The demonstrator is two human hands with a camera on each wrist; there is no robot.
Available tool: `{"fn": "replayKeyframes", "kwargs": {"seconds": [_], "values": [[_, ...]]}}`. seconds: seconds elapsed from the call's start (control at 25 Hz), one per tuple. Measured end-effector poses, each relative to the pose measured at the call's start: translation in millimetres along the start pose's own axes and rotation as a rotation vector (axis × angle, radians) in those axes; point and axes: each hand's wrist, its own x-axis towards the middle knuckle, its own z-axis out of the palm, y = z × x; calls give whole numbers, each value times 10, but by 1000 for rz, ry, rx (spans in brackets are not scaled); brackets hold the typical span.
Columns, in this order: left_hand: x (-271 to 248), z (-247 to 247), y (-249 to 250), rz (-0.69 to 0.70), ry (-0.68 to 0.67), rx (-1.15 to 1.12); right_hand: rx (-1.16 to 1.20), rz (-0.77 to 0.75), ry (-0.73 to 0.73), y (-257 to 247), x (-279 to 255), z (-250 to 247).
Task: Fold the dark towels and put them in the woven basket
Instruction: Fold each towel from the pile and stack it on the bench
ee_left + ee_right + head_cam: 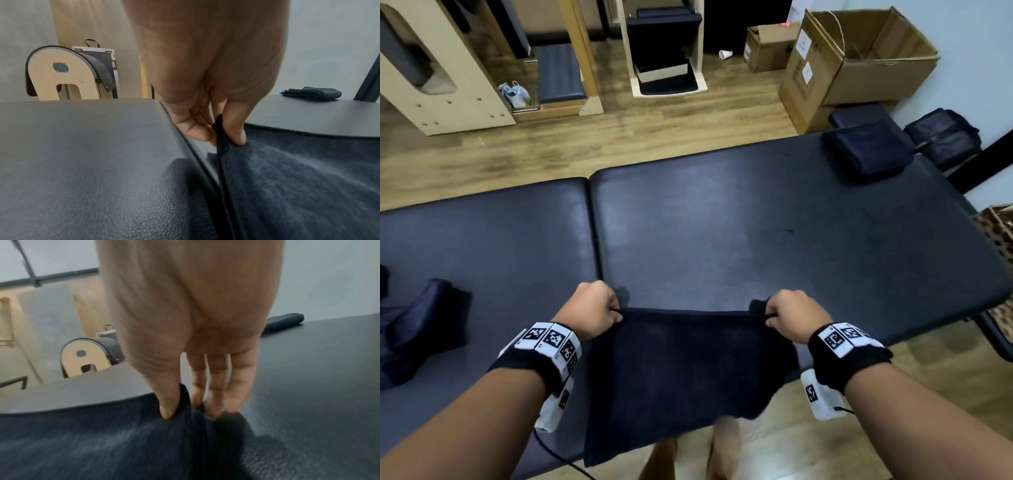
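Observation:
A dark towel (681, 370) hangs stretched between my two hands over the near edge of the black padded table (756, 219). My left hand (594, 310) pinches its left top corner, thumb against fingers (234, 129). My right hand (794, 317) pinches the right top corner, seen close in the right wrist view (185, 404). The towel's lower part drapes off the table toward my legs. A folded dark towel (868, 150) lies at the table's far right corner. The woven basket (996, 233) shows only partly at the right edge.
A heap of unfolded dark towels (417, 329) lies on the table at the left. Cardboard boxes (859, 61) and wooden exercise equipment (448, 68) stand on the floor beyond. A dark bag (945, 137) sits past the table's far right corner.

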Motion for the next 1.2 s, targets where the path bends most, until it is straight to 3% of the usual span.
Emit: {"fn": "replayKeyframes", "kwargs": {"seconds": [0.24, 0.36, 0.48, 0.56, 0.76, 0.88, 0.96, 1.04, 1.2], "values": [[83, -25, -36, -23, -41, -1, 4, -15, 150, -1, 135, 307], [46, -94, -22, -26, -66, -23, 34, -29, 49, -13, 102, 257], [-105, -440, 47, -5, -49, -37, 48, -95, 24, -108, 50, -159], [-259, -947, 159, 3, 80, -62, 95, -163, 154, -278, -4, -715], [-813, -2644, 568, 77, 596, -151, 258, -361, 693, -957, -338, -2389], [-1179, -3147, 665, 164, 830, -53, 334, -480, 942, -1204, -657, -2948], [-1261, -3115, 628, 235, 905, -14, 325, -515, 995, -1260, -734, -2984], [-1166, -2842, 497, 300, 896, 43, 303, -515, 975, -1233, -641, -2812], [-797, -1874, 90, 283, 693, 95, 203, -431, 817, -989, -170, -1981]]}}
